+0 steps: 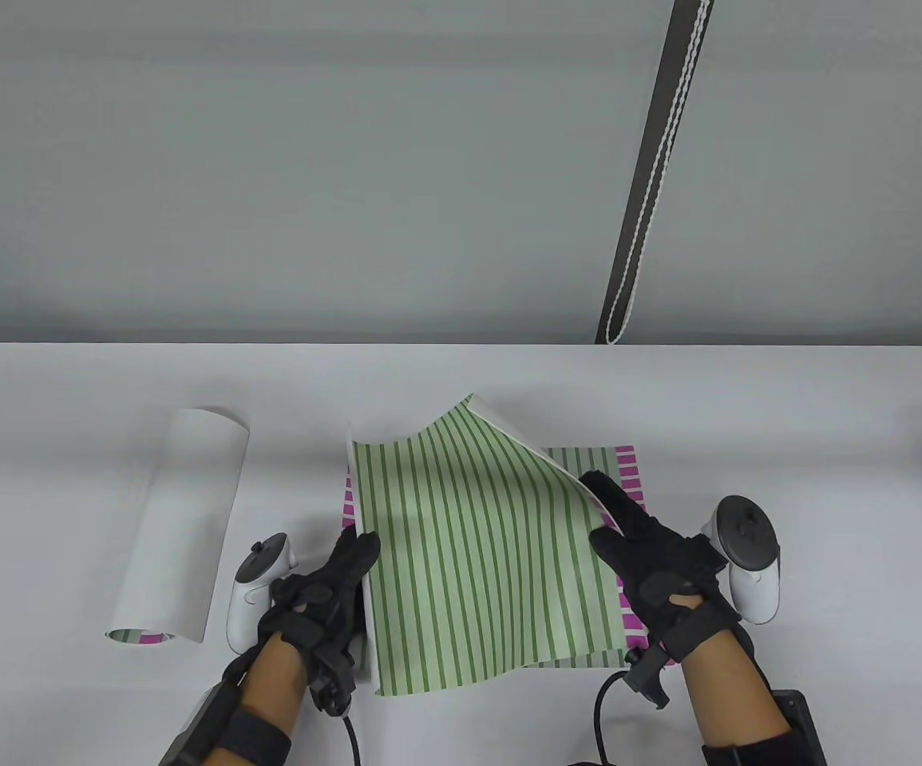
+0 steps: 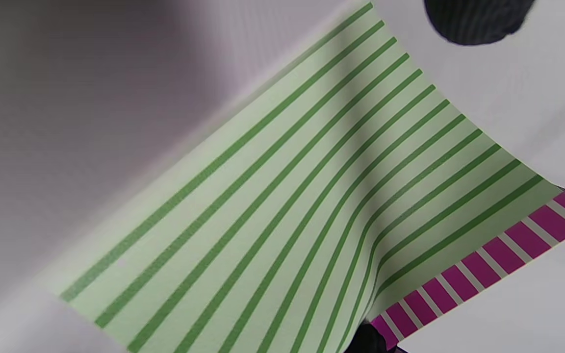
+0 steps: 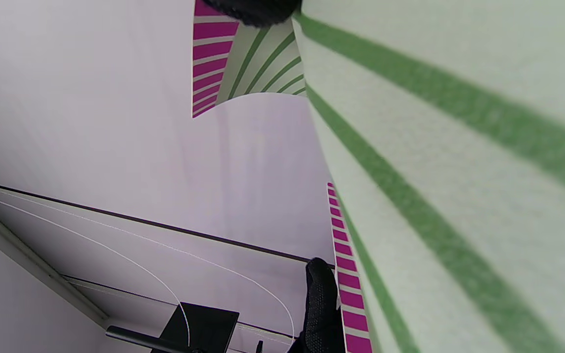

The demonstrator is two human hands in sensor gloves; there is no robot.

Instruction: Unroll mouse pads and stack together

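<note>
A green-striped mouse pad with a white underside lies partly unrolled over a flat pad with magenta-striped ends. My left hand grips the top pad's left edge near the table. My right hand pinches its right edge and holds that side lifted, so the far right corner curls up. A third pad lies rolled, white side out, at the left. The left wrist view shows a curved striped pad and a fingertip. The right wrist view shows the lifted pad close up above the lower pad.
The white table reaches to a grey wall. A dark strap with a white cord hangs down behind the far edge. A black device sits at the near right by my right forearm, with cables along the front edge.
</note>
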